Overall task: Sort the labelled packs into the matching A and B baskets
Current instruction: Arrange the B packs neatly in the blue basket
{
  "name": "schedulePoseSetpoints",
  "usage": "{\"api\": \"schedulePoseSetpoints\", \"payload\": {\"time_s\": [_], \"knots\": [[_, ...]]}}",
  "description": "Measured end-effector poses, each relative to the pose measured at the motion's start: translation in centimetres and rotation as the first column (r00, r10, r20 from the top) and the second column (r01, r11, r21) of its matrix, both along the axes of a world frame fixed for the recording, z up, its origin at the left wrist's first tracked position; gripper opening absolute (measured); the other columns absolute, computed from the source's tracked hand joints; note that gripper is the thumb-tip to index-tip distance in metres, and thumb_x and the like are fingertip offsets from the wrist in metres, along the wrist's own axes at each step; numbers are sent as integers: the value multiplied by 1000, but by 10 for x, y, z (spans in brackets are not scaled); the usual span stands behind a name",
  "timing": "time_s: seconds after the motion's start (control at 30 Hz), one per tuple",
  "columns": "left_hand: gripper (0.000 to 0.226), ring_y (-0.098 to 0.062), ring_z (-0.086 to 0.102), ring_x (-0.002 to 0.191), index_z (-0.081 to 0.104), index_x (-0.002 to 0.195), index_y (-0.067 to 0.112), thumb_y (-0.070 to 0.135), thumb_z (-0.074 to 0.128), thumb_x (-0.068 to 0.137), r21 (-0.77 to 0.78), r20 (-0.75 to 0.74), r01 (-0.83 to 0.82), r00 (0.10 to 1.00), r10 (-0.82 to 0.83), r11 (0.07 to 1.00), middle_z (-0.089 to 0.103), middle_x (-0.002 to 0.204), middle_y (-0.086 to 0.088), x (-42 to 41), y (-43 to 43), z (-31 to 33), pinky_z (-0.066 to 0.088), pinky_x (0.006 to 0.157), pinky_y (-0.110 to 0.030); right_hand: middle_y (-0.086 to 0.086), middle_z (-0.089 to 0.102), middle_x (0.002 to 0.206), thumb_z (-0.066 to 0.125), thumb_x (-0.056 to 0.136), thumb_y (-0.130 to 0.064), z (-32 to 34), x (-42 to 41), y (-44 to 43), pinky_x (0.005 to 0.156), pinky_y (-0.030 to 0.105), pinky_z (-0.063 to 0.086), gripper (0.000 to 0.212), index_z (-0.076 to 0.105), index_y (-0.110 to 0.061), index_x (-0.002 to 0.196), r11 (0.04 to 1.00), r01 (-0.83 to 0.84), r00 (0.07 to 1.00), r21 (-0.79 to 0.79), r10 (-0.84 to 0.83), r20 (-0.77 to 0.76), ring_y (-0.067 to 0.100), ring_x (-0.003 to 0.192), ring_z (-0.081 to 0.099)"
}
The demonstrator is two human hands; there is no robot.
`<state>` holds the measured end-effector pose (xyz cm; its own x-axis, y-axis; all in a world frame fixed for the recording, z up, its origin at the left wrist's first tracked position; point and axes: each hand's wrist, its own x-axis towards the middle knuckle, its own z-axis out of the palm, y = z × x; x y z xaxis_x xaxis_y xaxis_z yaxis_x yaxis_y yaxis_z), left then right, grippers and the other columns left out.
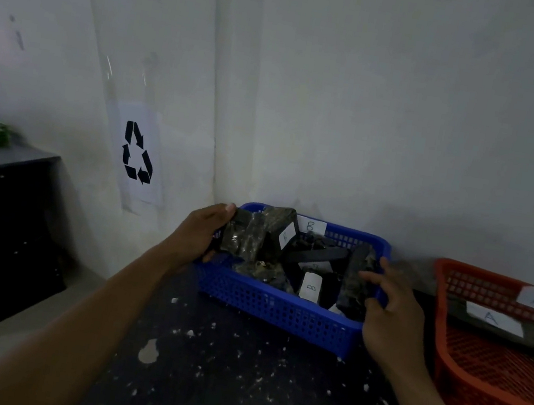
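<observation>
Presently on the dark, paint-flecked counter [216, 368]: two baskets. One blue basket [277, 308], tagged B, holds a heap of dark packs, at least five, two showing B labels. One red basket [481, 380], tagged A, stands just beside it on the right and holds one A-labelled pack [497, 323]. Left hand [198, 237], grip closed around one dark pack [246, 237] over the blue basket's left rim. Right hand [392, 307], grip pinching another pack [355, 285] upright at the right rim.
</observation>
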<state>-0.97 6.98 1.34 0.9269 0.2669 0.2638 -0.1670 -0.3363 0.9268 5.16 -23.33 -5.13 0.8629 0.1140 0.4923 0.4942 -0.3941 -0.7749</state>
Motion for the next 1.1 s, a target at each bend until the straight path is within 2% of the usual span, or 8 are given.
{"api": "schedulePoseSetpoints", "payload": {"time_s": [0.07,0.13,0.23,0.37,0.47,0.67,0.93,1.1], "knots": [[47,-20,44,36,70,95,19,59,46,91,-15,48,25,999,-25,1000,61,69,-12,5,-9,1,31,34,-19,-14,35,147,52,87,8,0,0,0,105,15,16,44,63,-28,110,1000,0,1000,-7,0,-2,-9,127,20],[37,-30,63,47,71,99,22,53,51,91,-91,49,93,995,-89,991,72,82,-10,8,-20,6,40,35,-23,-17,34,145,52,87,7,0,0,-1,100,8,14,44,62,-29,110,1000,-5,1000,-5,5,-11,-12,125,19],[26,-41,69,93,69,106,12,30,56,93,-296,24,220,974,-223,930,70,112,-16,13,-28,9,60,68,-41,-18,34,145,52,87,7,1,0,-1,104,13,17,44,62,-30,110,1000,-16,1000,1,16,-16,-11,126,19],[14,-35,60,114,63,89,-2,-10,52,88,-274,13,174,984,-177,946,68,110,-18,17,-33,-4,49,97,-51,-17,34,145,53,86,9,1,-1,-1,107,19,19,46,61,-31,109,1000,-14,1000,9,14,-14,-7,128,21],[34,-32,60,110,61,87,5,-26,56,75,-211,44,134,991,-127,968,65,108,-13,18,-32,-10,51,93,-52,-22,33,140,53,86,9,1,-1,0,108,20,18,47,61,-32,108,1000,-14,1000,8,15,-8,-8,128,20],[62,-22,63,101,60,117,10,-28,63,68,-235,74,168,985,-154,957,62,115,-7,19,-31,-11,55,89,-44,-24,31,139,53,86,8,1,-1,0,110,23,17,48,60,-34,107,1000,-24,1000,5,24,-9,-6,130,20],[38,-23,68,93,66,102,13,-10,73,72,-204,58,193,981,-185,960,72,96,-8,29,-56,3,56,83,-33,-25,32,138,53,85,8,0,0,-1,105,16,17,48,61,-33,110,1000,-20,1000,13,21,-22,-8,129,21],[18,-13,68,86,68,93,12,-3,69,81,-173,157,256,960,-230,951,73,91,-5,33,-100,9,54,81,-23,-12,40,144,50,94,-4,10,-12,-5,108,24,26,47,48,-25,136,998,-8,1000,65,8,1,8,134,34]]}}
